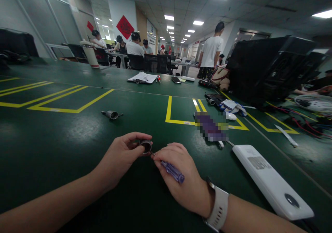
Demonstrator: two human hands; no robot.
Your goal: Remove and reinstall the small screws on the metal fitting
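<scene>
My left hand [123, 157] is closed around a small round metal fitting [145, 145], its hollow end facing up toward me. In my right hand [178, 174] is a screwdriver [173, 171] with a clear purple handle, gripped near its shaft. The thin shaft points up and left, its tip at the fitting's right side; whether it sits in a screw I cannot tell. Both hands are just above the green table [85, 150]. Farther off to the left, a second metal fitting [112, 114] with short side stubs lies on the table.
At right lie a white power bank [269, 181] and a blurred-out phone [210, 127]. Yellow tape [178, 121] marks the table. Behind are a clipboard [142, 77], a white cup [90, 55] and a large black case [269, 67]. People sit and stand in the background.
</scene>
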